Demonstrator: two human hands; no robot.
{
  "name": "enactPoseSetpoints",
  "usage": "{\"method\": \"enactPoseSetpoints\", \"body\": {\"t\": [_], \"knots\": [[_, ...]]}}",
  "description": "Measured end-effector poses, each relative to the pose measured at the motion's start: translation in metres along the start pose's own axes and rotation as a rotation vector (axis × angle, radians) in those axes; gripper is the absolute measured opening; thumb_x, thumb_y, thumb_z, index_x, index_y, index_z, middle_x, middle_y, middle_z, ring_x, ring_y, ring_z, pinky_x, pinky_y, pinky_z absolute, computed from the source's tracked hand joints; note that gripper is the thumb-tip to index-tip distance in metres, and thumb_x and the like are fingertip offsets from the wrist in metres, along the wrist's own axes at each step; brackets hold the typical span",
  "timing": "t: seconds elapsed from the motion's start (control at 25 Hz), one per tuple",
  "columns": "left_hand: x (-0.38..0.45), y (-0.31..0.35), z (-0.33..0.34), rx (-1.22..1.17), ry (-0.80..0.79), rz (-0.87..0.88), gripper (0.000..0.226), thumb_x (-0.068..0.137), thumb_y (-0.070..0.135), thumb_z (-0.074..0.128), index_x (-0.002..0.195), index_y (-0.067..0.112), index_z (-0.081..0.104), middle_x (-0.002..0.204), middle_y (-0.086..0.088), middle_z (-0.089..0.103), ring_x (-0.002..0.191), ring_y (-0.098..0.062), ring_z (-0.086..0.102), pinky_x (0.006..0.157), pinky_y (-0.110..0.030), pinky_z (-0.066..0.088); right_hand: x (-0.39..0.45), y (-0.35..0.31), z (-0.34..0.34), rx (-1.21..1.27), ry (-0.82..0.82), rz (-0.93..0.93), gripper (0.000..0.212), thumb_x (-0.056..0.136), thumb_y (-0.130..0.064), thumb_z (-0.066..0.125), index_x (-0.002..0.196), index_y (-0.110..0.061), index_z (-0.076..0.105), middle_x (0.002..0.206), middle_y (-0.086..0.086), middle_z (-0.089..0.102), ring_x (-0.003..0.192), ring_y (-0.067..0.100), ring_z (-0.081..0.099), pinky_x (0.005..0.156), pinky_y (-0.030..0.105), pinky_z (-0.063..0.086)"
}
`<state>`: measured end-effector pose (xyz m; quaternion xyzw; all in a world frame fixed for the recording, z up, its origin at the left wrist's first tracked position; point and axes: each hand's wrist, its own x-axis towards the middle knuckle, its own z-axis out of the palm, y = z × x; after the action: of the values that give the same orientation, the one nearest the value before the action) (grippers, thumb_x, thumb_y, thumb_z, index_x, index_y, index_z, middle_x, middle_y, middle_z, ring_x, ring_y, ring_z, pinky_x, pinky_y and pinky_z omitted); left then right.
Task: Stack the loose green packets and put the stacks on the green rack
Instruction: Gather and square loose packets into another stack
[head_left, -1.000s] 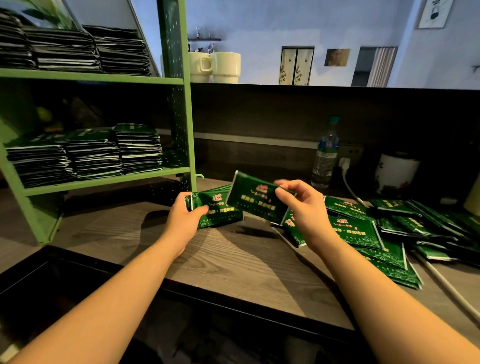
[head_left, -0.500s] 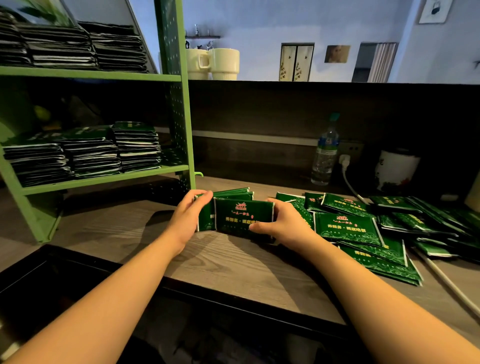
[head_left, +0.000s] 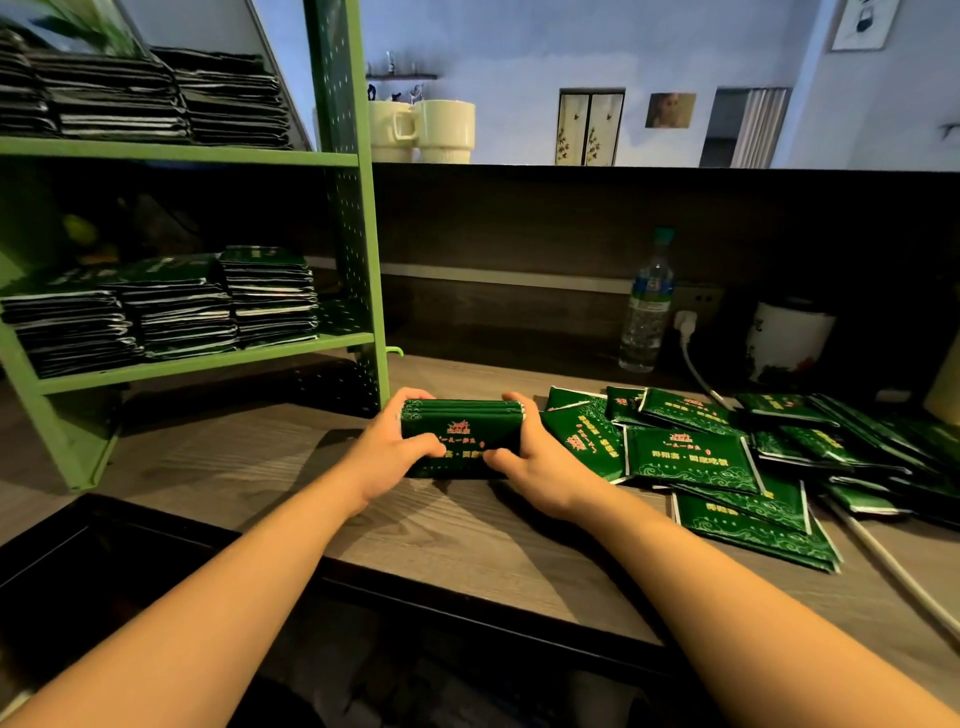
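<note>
A small stack of green packets (head_left: 460, 426) stands on edge on the wooden counter (head_left: 291, 467), squared up between my hands. My left hand (head_left: 387, 457) grips its left end, fingers curled over the top and thumb on the front. My right hand (head_left: 535, 467) grips the right end the same way. Loose green packets (head_left: 691, 457) lie scattered on the counter to the right. The green rack (head_left: 208, 361) stands at the left, with packet stacks (head_left: 171, 306) on its lower shelf and more stacks (head_left: 156, 98) on the upper shelf.
A water bottle (head_left: 647, 312), a white plug and cable (head_left: 693, 358) and a white pot (head_left: 789, 338) stand at the back right. Two cream mugs (head_left: 423, 130) sit on the ledge above. A dark recess (head_left: 104, 561) lies below the counter's front edge.
My right hand carried one packet leftward and laid it against those in my left hand. Both hands now squeeze the stack together, standing on edge on the counter.
</note>
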<state>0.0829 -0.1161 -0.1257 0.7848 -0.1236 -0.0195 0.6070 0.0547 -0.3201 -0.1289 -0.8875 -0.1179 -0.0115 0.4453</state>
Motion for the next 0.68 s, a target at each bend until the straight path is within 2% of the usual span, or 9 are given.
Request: {"method": "enactPoseSetpoints", "body": {"t": [0.08,0.16,0.24,0.28,0.36,0.44,0.52,0.6,0.68], "knots": [[0.001,0.000,0.002,0.048,0.020,0.014,0.036,0.087,-0.004,0.066,0.112,0.020,0.054,0.103,-0.004,0.067,0.103,-0.020,0.064,0.092,-0.037,0.052,0.000,-0.002,-0.006,0.034,0.059,0.005,0.071,0.096,-0.028,0.059,0.153,-0.026,0.015,0.137,0.001,0.052,0.119,0.017,0.056,0.105,0.036,0.046],[0.001,0.000,0.001,0.054,0.055,0.022,0.032,0.088,-0.002,0.066,0.109,0.020,0.056,0.103,-0.002,0.069,0.101,-0.017,0.065,0.088,-0.033,0.052,-0.001,-0.002,-0.019,-0.011,0.199,-0.047,0.058,0.094,-0.036,0.061,0.145,-0.024,0.036,0.130,-0.002,0.056,0.114,0.015,0.058,0.097,0.034,0.051],[0.001,-0.001,0.001,0.048,0.126,0.018,0.031,0.088,0.000,0.068,0.106,0.023,0.058,0.105,-0.002,0.069,0.101,-0.017,0.065,0.090,-0.035,0.052,-0.002,0.002,-0.036,-0.200,0.374,-0.075,0.042,0.092,-0.042,0.062,0.127,-0.019,0.055,0.116,-0.003,0.063,0.105,0.013,0.061,0.087,0.028,0.051],[0.002,-0.001,0.001,0.039,0.173,0.009,0.031,0.087,0.000,0.069,0.104,0.024,0.059,0.105,-0.002,0.070,0.101,-0.018,0.066,0.091,-0.038,0.052,-0.002,0.007,-0.046,-0.304,0.427,-0.047,0.040,0.091,-0.044,0.064,0.121,-0.018,0.059,0.111,-0.002,0.064,0.104,0.015,0.060,0.085,0.027,0.049],[0.006,-0.002,0.002,0.007,0.239,-0.041,0.030,0.086,0.001,0.070,0.103,0.024,0.059,0.104,-0.001,0.070,0.100,-0.019,0.065,0.095,-0.042,0.052,-0.003,0.017,-0.060,-0.465,0.408,0.089,0.051,0.086,-0.050,0.068,0.123,-0.018,0.056,0.117,0.002,0.063,0.109,0.019,0.058,0.088,0.031,0.048],[0.014,0.001,0.004,-0.016,0.259,-0.117,0.028,0.085,0.004,0.070,0.104,0.022,0.059,0.106,-0.002,0.069,0.104,-0.022,0.064,0.099,-0.045,0.050,-0.002,0.026,-0.064,-0.600,0.288,0.235,0.071,0.080,-0.060,0.068,0.133,-0.018,0.045,0.127,0.007,0.059,0.117,0.026,0.055,0.095,0.038,0.047],[0.024,0.004,0.012,-0.022,0.281,-0.176,0.027,0.083,0.006,0.069,0.106,0.016,0.059,0.108,-0.007,0.067,0.106,-0.026,0.062,0.100,-0.046,0.049,0.001,0.029,-0.062,-0.682,0.237,0.292,0.080,0.078,-0.065,0.067,0.136,-0.017,0.038,0.132,0.009,0.056,0.122,0.030,0.051,0.099,0.042,0.043],[0.029,0.007,0.025,-0.005,0.330,-0.188,0.028,0.082,0.008,0.067,0.108,0.010,0.058,0.106,-0.010,0.065,0.103,-0.027,0.061,0.091,-0.042,0.050,0.003,0.031,-0.062,-0.671,0.260,0.293,0.086,0.074,-0.064,0.071,0.138,-0.018,0.036,0.134,0.008,0.055,0.124,0.030,0.049,0.101,0.043,0.041],[0.029,0.005,0.040,0.046,0.382,-0.147,0.030,0.084,0.011,0.066,0.112,0.010,0.056,0.107,-0.008,0.063,0.098,-0.025,0.059,0.082,-0.037,0.049,0.002,0.029,-0.064,-0.560,0.289,0.281,0.090,0.071,-0.055,0.080,0.141,-0.021,0.034,0.134,0.007,0.054,0.124,0.028,0.050,0.101,0.043,0.042]]}}
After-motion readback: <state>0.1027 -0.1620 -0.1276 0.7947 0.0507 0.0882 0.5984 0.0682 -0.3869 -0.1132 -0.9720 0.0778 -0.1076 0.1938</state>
